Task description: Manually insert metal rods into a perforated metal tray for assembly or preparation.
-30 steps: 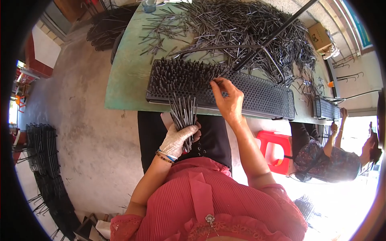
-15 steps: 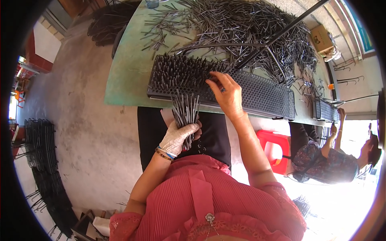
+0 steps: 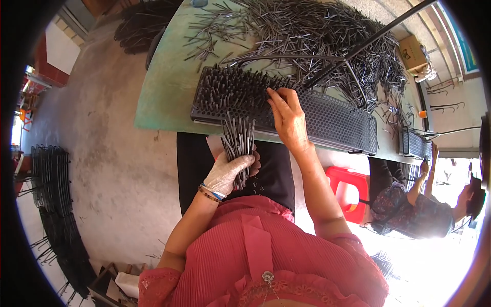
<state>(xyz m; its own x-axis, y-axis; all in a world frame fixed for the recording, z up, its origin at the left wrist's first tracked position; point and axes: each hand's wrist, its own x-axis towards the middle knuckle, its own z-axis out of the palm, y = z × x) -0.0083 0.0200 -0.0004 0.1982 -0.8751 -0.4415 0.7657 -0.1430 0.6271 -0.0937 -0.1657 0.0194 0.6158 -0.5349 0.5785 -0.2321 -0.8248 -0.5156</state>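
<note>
My left hand (image 3: 231, 171), in a pale glove, is closed around an upright bundle of thin dark metal rods (image 3: 238, 135) in front of my lap. My bare right hand (image 3: 289, 115) reaches over a long black perforated rack (image 3: 337, 118) at the table's near edge. Its thumb and fingers pinch together beside the rods (image 3: 230, 87) standing densely in the rack's left part. Whatever is between those fingertips is too small and hidden to make out. Open holes show across the rack's right part.
A big heap of loose rods (image 3: 317, 36) covers the back of the green table (image 3: 163, 97). A black metal bar (image 3: 378, 33) slants above it. On the right are a red stool (image 3: 348, 189), a seated co-worker (image 3: 414, 210) and another rack (image 3: 414, 143).
My right hand has shifted slightly, its fingertips now pressed closer together at the edge of the standing rods. The left hand keeps its bundle in nearly the same place.
</note>
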